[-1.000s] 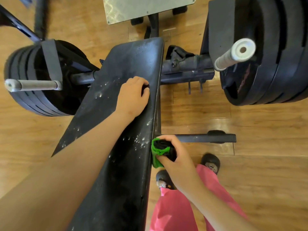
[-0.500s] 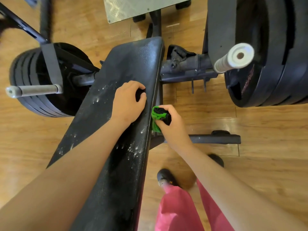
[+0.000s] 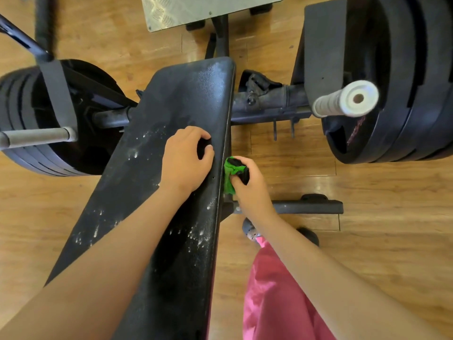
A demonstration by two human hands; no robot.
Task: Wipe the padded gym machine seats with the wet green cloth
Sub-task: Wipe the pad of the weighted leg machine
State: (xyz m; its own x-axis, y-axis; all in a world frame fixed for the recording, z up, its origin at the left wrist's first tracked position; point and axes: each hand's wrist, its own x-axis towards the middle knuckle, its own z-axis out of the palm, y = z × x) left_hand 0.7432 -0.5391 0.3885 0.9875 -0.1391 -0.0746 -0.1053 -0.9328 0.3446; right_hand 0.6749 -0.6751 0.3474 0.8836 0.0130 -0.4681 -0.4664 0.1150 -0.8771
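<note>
Fills the middle of the frame from bottom centre to upper centre: long black padded seat (image 3: 176,111), textured, flecked with white droplets and smears, glossier near its top end. Flanked by black weight plates (image 3: 404,94) at upper right and more at left, over a wooden floor (image 3: 380,241). Rests on the seat at centre with fingers curled: left grip (image 3: 185,160); cannot tell whether anything sits inside. Clenches the green cloth (image 3: 229,174) just right of centre: right grip (image 3: 251,190), pressing it against the seat's right edge. Bunched small, bright green around a black patch.

Gym, padded bench (image 3: 176,123), stacked weight plates (image 3: 404,82) on bars, wooden floor (image 3: 392,241)
</note>
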